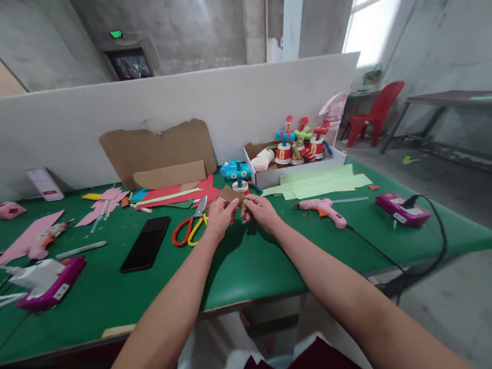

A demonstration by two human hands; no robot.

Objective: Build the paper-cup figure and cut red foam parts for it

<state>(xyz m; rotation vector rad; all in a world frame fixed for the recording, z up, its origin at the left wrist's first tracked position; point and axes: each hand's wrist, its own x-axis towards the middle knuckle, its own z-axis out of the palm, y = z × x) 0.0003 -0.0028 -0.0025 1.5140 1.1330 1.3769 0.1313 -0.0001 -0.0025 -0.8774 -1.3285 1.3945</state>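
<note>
Between my two hands, above the green table, is a small piece of brown cardboard (pixel 230 194). My left hand (pixel 222 216) pinches its left side, and my right hand (pixel 257 210) has its fingers closed at the right edge. Just behind the cardboard stands a paper-cup figure (pixel 240 186) with a blue head (pixel 235 170) and a dark coiled arm; the cardboard and my fingers cover its lower part. Scissors (pixel 191 225) with one red and one yellow handle lie left of my left hand, blades pointing away from me.
Right of my hands lies a pink glue gun (pixel 323 209) with its cord, near a purple power strip (pixel 403 210). A box (pixel 296 172) holds several cup figures. A black phone (pixel 145 244) and coloured paper (pixel 173 194) lie to the left; cardboard (pixel 161 151) leans on the white partition.
</note>
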